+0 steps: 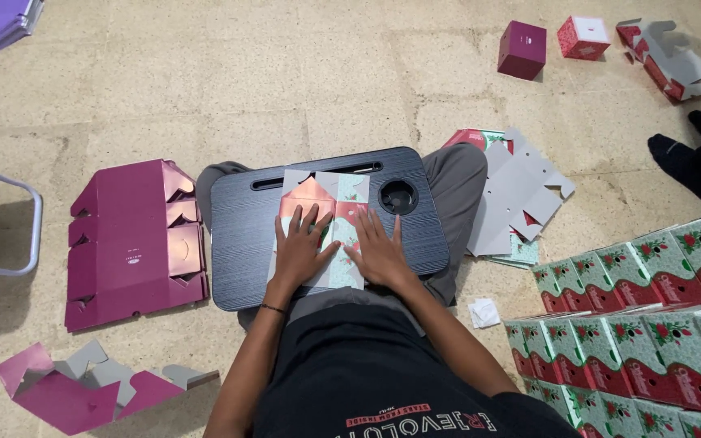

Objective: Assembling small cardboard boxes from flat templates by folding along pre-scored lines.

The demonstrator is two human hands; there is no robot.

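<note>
Both hands lie open and flat, palms down, on a carton blank [322, 219] spread on the lap desk [241, 243]. The blank's long axis runs away from the person. The left hand [300, 251] presses its left half and the right hand [379, 253] its right, equally near.

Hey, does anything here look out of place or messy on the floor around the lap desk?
Mostly the floor: a crumpled white scrap lies beside the person's knee, and a half-folded magenta carton sprawls at lower left, apart from the flat magenta stack. Both the left hand and right hand press a flat carton blank squarely on the lap desk.
</note>
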